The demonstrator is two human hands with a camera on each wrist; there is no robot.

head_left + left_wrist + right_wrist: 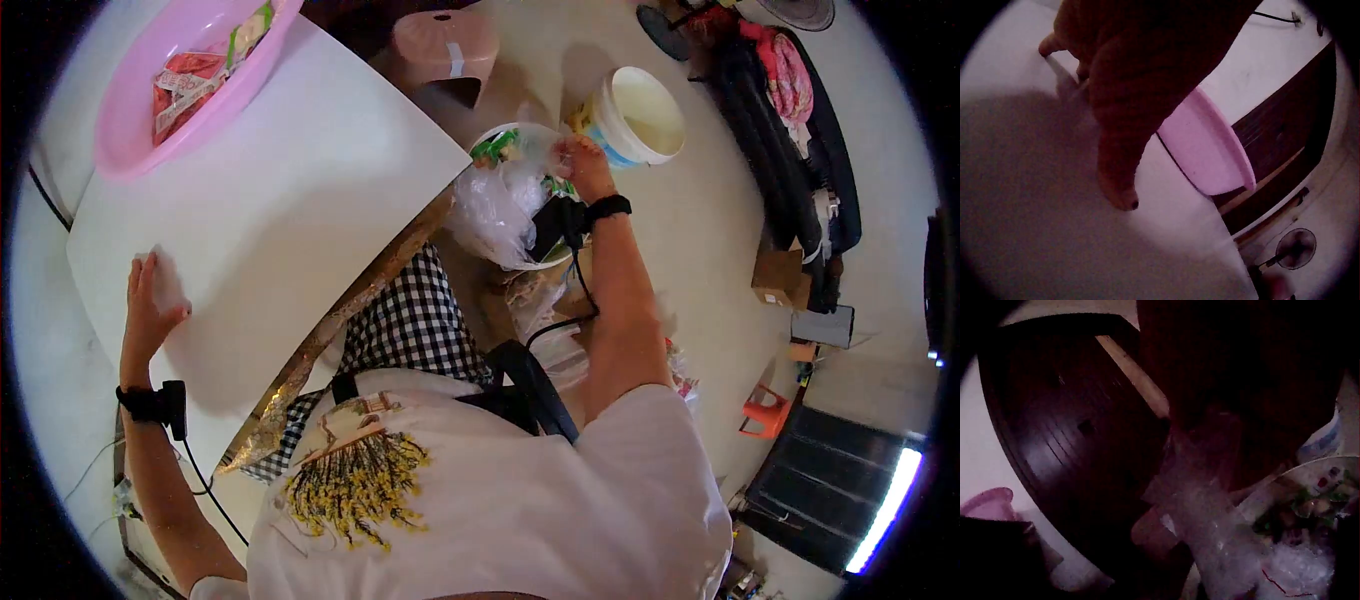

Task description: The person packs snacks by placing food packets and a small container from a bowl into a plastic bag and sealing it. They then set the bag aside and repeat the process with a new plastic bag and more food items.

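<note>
Over a white bucket [552,266] beside the table, the right hand [584,166] pinches a clear plastic bag [1210,506]. Crumpled clear plastic [492,212] and green packaging [497,148] fill the bucket. The right hand [1241,381] is very dark in the right wrist view, its fingertips hidden. On the white table [300,170] rests the left hand [150,310], fingers extended and holding nothing; the left wrist view shows that hand [1135,81] with its fingertips on the tabletop.
A pink basin [118,130] with red and green packets [185,90] stands at the table's far left. Behind the bucket are a pink stool [440,45] and a white pail [650,115]. More plastic bags [550,340] lie below the bucket, near the person's legs.
</note>
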